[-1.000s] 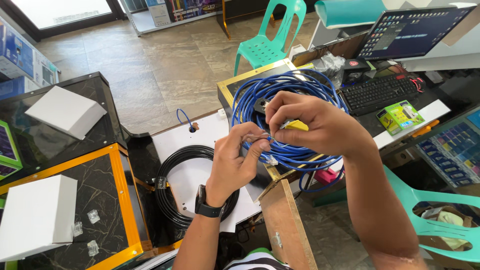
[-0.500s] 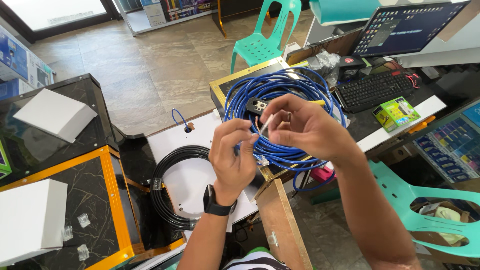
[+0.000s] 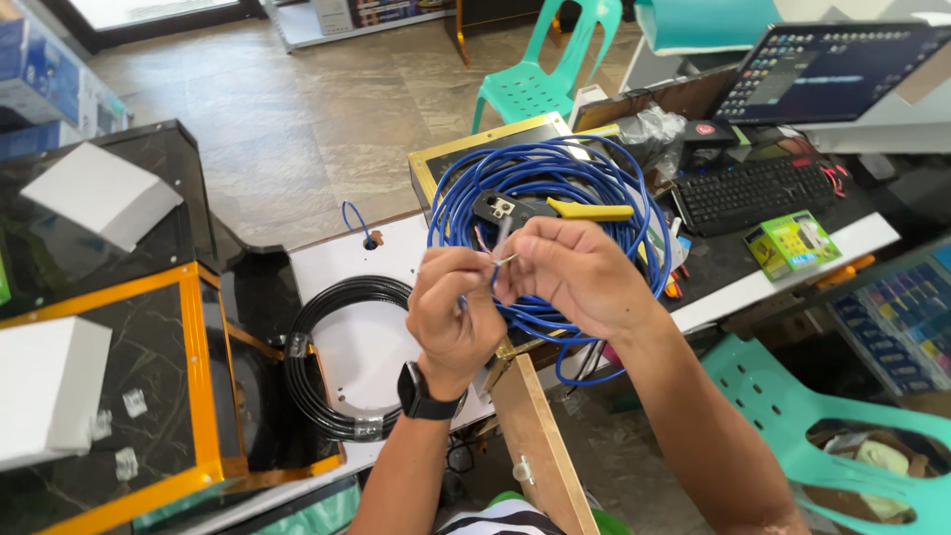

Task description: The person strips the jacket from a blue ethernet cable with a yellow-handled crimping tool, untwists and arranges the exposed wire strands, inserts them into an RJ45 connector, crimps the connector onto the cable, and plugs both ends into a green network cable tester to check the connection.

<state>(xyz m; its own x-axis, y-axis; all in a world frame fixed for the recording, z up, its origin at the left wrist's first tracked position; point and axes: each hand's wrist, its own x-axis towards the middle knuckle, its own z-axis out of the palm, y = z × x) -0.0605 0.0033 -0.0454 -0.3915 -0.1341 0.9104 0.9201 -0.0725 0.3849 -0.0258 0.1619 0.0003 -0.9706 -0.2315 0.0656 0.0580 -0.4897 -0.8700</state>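
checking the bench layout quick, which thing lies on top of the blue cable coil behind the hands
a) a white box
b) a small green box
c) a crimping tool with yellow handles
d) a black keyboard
c: the crimping tool with yellow handles rests across the blue cable coil, just beyond the left hand and right hand; the keyboard and green box sit off to the right on the desk.
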